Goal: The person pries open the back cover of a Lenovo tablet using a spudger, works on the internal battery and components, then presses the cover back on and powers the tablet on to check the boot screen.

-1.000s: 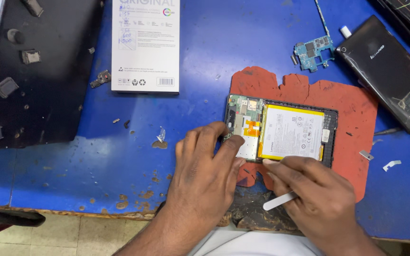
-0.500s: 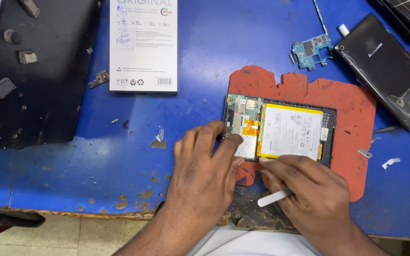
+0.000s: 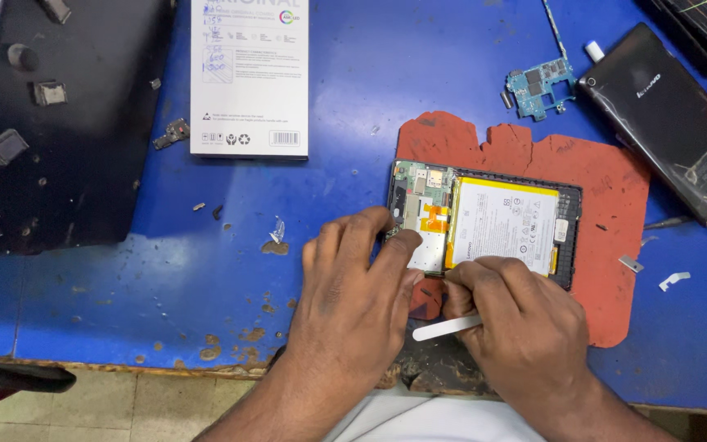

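An opened tablet (image 3: 484, 217) lies back-off on a red mat (image 3: 607, 188), showing a white battery (image 3: 505, 223) and a green circuit board at its left end. My left hand (image 3: 353, 299) rests on the tablet's left near corner, fingertips pressing on the board area. My right hand (image 3: 517, 327) grips a thin white pry tool (image 3: 445, 328), its working end hidden under my fingers at the tablet's near edge by the battery.
A white printed box (image 3: 249, 78) lies at the back of the blue table (image 3: 124, 311). A black panel (image 3: 67, 123) covers the left. A loose blue circuit board (image 3: 540, 86) and a dark tablet (image 3: 671, 119) sit at the right. Small screws and scraps are scattered about.
Both hands stay on the tablet's near edge; the view has only shifted slightly. The white tool sits at nearly the same angle in my right hand.
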Demonstrator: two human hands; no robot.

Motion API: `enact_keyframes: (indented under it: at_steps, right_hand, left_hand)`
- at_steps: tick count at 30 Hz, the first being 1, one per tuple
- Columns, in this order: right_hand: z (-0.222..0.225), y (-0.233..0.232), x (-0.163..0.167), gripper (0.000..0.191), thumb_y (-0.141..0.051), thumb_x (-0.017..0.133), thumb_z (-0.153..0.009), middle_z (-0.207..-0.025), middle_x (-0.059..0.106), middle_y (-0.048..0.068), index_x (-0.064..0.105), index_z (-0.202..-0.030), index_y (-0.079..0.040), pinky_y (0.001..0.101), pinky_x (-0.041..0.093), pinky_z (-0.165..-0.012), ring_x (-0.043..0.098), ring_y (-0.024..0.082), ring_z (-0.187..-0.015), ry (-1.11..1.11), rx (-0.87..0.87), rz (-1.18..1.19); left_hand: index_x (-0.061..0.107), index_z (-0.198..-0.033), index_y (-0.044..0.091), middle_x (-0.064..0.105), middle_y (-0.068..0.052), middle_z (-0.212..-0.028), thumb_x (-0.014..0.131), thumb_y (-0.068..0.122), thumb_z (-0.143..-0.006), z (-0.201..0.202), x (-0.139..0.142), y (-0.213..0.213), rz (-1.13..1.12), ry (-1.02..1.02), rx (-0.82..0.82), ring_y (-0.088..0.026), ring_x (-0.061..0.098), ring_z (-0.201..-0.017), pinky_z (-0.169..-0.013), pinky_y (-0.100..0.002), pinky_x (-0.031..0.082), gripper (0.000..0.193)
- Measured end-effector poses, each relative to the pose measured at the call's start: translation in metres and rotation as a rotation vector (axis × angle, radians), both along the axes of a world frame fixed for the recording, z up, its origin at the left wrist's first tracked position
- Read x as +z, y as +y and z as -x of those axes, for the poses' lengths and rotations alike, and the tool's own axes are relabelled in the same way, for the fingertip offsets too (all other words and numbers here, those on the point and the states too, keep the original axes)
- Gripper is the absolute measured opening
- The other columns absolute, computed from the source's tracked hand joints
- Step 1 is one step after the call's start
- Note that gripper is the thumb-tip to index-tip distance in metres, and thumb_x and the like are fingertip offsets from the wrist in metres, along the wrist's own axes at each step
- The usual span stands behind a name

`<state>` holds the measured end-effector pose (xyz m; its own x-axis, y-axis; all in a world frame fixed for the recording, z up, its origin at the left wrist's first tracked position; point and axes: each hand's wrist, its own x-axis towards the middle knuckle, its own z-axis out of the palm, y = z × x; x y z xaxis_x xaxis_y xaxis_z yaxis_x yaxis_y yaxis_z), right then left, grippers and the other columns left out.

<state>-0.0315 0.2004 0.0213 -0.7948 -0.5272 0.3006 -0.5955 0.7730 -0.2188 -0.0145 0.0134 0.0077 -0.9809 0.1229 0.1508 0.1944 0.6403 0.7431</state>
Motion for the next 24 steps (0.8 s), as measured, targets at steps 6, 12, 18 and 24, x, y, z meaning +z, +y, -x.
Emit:
enact_keyframes:
  at_steps: [6,12,18,24]
  right_hand:
    - [-0.0025,0.0007,-0.0017,0.022,-0.007,0.082,-0.081,-0.091,0.069,0.011,0.069,-0.098,0.001,0.0364,0.054,-0.060,0.069,0.025,-0.072,0.004,0.001,-0.001]
    - [-0.0037,0.0023,-0.0027,0.024,-0.007,0.081,-0.080,-0.092,0.069,0.012,0.070,-0.099,0.003,0.0369,0.055,-0.061,0.070,0.025,-0.073,0.019,0.032,-0.001]
    - [-0.0033,0.0041,-0.0017,0.023,-0.006,0.081,-0.080,-0.092,0.070,0.012,0.071,-0.099,0.002,0.0367,0.055,-0.061,0.070,0.025,-0.072,0.022,0.043,0.004]
    - [-0.0027,0.0003,-0.0041,0.020,-0.006,0.081,-0.084,-0.091,0.069,0.013,0.069,-0.098,0.003,0.0363,0.056,-0.062,0.070,0.026,-0.074,0.054,0.013,-0.023]
  left_hand:
    - [0.064,-0.124,0.001,0.052,-0.019,-0.129,0.069,0.010,-0.091,-0.0004,0.0006,0.0002,0.002,-0.003,-0.003,-0.032,0.051,-0.117,-0.095,-0.048,0.039,0.035]
    - [0.064,-0.123,0.000,0.052,-0.020,-0.129,0.069,0.009,-0.090,-0.0006,0.0009,0.0002,0.009,-0.010,-0.004,-0.032,0.051,-0.117,-0.094,-0.048,0.039,0.035]
    - [0.064,-0.123,0.001,0.052,-0.020,-0.129,0.069,0.008,-0.089,0.0008,0.0035,0.0004,0.005,-0.013,-0.005,-0.032,0.051,-0.117,-0.094,-0.048,0.039,0.035]
    - [0.064,-0.123,0.001,0.053,-0.019,-0.129,0.069,0.009,-0.089,0.0000,0.0039,-0.0009,-0.015,-0.003,0.003,-0.032,0.052,-0.116,-0.094,-0.048,0.039,0.035]
